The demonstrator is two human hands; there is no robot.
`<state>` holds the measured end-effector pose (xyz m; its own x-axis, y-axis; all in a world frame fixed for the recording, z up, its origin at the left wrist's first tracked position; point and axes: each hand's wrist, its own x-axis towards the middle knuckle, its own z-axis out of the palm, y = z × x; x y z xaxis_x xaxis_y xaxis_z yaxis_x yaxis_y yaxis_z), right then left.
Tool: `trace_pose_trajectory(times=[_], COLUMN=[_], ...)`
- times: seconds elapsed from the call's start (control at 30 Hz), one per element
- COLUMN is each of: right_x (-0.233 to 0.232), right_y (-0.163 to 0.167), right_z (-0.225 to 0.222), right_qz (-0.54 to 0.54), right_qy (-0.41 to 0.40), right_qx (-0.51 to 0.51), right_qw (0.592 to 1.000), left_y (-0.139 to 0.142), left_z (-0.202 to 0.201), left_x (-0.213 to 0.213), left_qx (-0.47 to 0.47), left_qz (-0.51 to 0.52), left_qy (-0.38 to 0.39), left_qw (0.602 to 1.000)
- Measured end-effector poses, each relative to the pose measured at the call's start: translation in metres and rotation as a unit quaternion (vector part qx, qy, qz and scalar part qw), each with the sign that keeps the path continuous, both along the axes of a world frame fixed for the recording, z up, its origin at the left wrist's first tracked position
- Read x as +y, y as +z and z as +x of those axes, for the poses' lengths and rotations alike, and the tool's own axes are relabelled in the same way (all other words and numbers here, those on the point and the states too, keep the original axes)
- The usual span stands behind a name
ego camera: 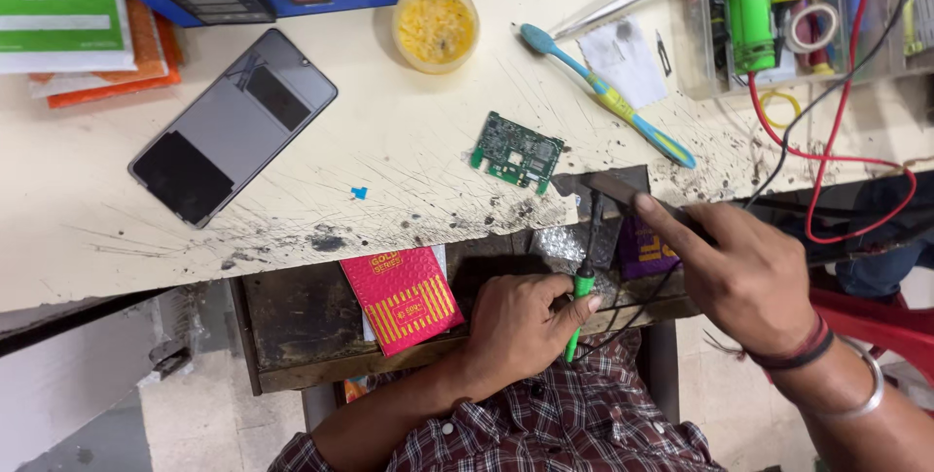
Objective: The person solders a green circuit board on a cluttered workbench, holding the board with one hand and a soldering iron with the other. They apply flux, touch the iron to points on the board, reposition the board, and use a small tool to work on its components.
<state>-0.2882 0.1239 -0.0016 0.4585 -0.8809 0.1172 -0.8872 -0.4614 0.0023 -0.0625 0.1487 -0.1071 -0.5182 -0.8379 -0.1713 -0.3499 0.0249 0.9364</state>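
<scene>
Hands: left hand (525, 321) is gripping a green-handled soldering iron (587, 263); right hand (744, 272) is pinching a small dark plate (603, 183), possibly metal.
Board: green circuit board (518, 151) is lying untouched at 10 o'clock of the iron tip.
Progress: looking early, nothing is touching the board.
Room: work is sitting at the table edge (389, 238); phone (233, 127) well apart at 9 o'clock.

Green-handled screwdriver (584, 282) upright at table edge; dark flat phone part (608, 185) held level.

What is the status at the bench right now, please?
Left hand gripping green-handled tool, tip up at bench edge. Right hand pinching dark flat piece there. Green circuit board lying apart, untouched; toothbrush beside it.
</scene>
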Motion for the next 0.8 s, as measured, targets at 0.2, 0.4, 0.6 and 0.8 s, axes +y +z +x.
trace_pose_trajectory(times=[0.2,0.4,0.6,0.8], right_x=[-0.018,0.002,-0.018,-0.001], right_y=[-0.005,0.001,-0.005,0.004], right_z=[0.005,0.001,0.005,0.001], right_qz=[0.018,-0.011,0.011,-0.010], right_qy=[0.013,0.001,0.015,0.013], right_qx=[0.016,-0.006,0.008,-0.006], right_qw=[1.000,1.000,1.000,1.000], left_y=[0.008,0.007,0.014,0.010], left_z=[0.001,0.003,0.002,0.003], left_x=[-0.002,-0.002,-0.003,-0.003], left_qx=[0.032,0.019,0.014,0.011], left_qz=[-0.018,-0.014,-0.026,-0.047], left_qy=[0.030,0.018,0.022,0.027], left_qw=[0.999,1.000,0.999,0.998])
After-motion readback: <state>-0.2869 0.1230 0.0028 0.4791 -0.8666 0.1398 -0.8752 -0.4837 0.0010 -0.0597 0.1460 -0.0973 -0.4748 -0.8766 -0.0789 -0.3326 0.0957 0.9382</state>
